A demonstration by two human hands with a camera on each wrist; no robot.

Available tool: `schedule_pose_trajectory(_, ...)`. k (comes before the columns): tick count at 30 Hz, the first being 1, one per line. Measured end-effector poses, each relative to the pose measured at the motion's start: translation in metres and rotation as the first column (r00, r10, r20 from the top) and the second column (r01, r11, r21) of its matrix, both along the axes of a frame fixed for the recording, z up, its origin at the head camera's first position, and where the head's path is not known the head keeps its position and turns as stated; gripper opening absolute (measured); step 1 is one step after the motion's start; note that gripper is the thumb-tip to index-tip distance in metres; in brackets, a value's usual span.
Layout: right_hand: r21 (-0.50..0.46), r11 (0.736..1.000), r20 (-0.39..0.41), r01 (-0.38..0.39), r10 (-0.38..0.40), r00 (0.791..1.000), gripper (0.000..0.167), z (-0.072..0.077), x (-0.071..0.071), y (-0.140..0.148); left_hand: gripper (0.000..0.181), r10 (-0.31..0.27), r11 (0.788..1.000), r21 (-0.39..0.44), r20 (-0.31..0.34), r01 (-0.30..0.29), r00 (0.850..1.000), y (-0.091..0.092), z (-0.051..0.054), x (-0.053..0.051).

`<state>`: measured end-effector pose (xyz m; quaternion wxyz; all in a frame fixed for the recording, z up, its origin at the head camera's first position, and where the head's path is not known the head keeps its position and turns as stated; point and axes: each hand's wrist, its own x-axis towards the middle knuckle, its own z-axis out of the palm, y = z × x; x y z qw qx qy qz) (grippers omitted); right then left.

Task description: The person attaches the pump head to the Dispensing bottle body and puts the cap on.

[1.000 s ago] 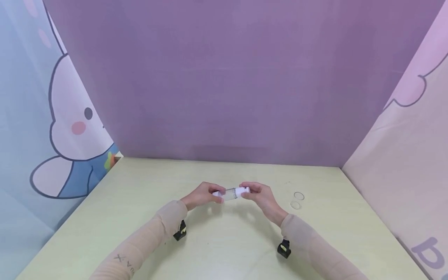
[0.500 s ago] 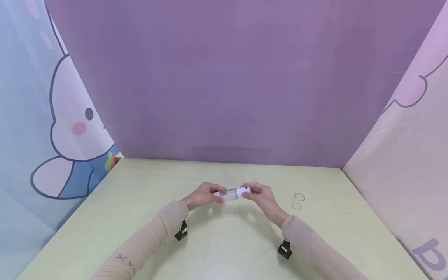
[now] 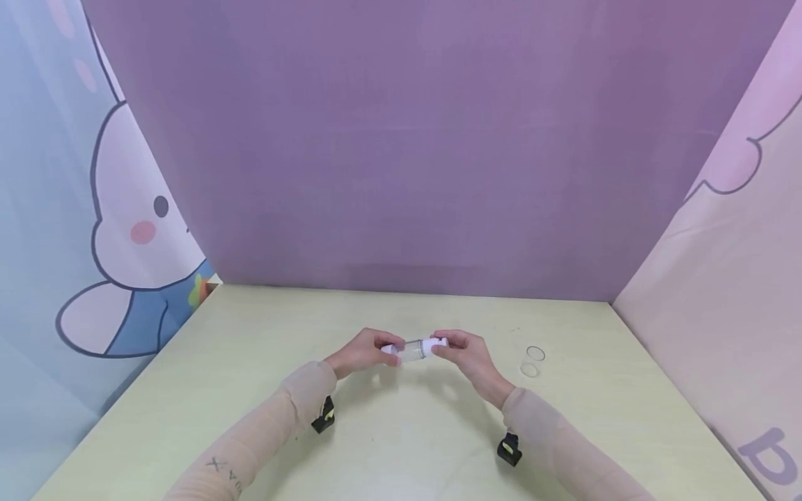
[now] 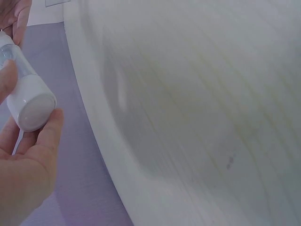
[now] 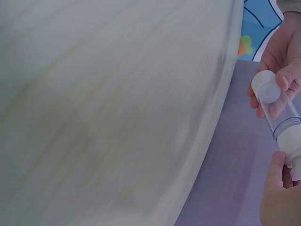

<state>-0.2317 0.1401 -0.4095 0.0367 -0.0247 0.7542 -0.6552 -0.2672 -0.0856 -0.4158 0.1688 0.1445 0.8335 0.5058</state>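
Note:
A small pump bottle [image 3: 413,351] with a clear barrel and white ends is held level above the table. My left hand [image 3: 366,351] grips its white base [image 4: 35,108], thumb on one side and fingers on the other. At the other end my right hand [image 3: 470,357] pinches the white pump head [image 5: 292,143] between thumb and fingers. In the right wrist view, a white disc shows inside the clear barrel [image 5: 277,110], near the base end. A clear cap [image 3: 532,362] lies on its side on the table, right of my right hand.
The pale wooden table [image 3: 401,445] runs back to a purple panel [image 3: 413,153]. Printed cloths hang at the left [image 3: 44,209] and right [image 3: 739,292]. A black wrist camera [image 3: 509,449] hangs under the right wrist, another [image 3: 324,415] under the left.
Both hands keep their hold on the pump bottle at almost the same spot. The clear cap lies where it was. Only a slight shift of the head view shows.

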Motion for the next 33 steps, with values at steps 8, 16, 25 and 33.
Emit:
schedule_pose_trajectory(8, 0.025, 1.000, -0.022, -0.016, 0.017, 1.000, 0.034, 0.0010, -0.0018, -0.0006, 0.035, 0.010, 1.000, -0.006, -0.004, -0.010, 1.000, -0.0003, 0.0016, 0.0003)
schedule_pose_trajectory(16, 0.021, 1.000, -0.013, -0.013, 0.013, 1.000, 0.035, 0.0022, -0.0012, 0.0000, 0.035, 0.012, 1.000, 0.004, -0.004, -0.012, 1.000, 0.0000, 0.0017, 0.0009)
schedule_pose_trajectory(25, -0.037, 0.994, -0.009, -0.102, 0.102, 0.995, 0.041, 0.0060, 0.0009, 0.0019, 0.036, 0.016, 1.000, 0.000, -0.001, -0.016, 1.000, -0.0009, 0.0008, -0.0003)
schedule_pose_trajectory(33, -0.033, 0.996, -0.008, -0.077, 0.077, 0.997, 0.038, 0.0022, -0.0009, 0.0000, 0.036, 0.013, 1.000, 0.006, -0.001, -0.013, 1.000, -0.0011, -0.0002, -0.0008)
